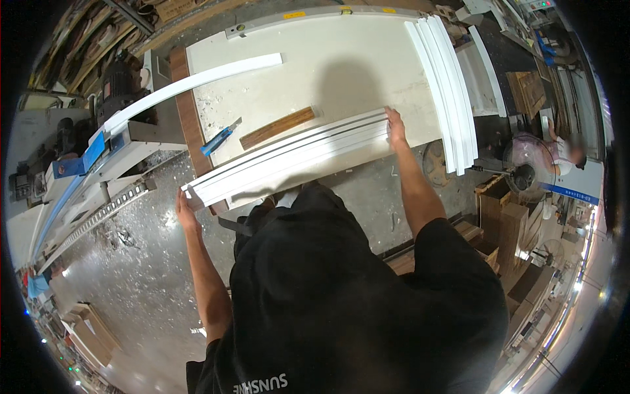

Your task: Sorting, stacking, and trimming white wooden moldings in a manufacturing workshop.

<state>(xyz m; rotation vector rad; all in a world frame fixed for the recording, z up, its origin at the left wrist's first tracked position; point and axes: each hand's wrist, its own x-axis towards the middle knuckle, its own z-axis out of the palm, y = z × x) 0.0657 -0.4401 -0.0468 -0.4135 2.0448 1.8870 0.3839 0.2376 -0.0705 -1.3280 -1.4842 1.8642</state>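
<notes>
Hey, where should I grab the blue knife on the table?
I'd take the blue knife by its handle, coming from the left: the handle's end points near-left, while what looks like the blade points away to the right. The white strips lie along its near side. The left hand is closer, but it's holding the strips' left end.

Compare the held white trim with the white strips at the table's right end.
- Contact: the held white trim has the left hand and right hand at its ends; no hand touches the white strips.
- Direction: the held trim slants left to right; the strips run front to back on the table.
- Look: the held trim shows a bold dark lengthwise line; the strips show only fainter grey ones.
Shared: both white, long, narrow.
</notes>
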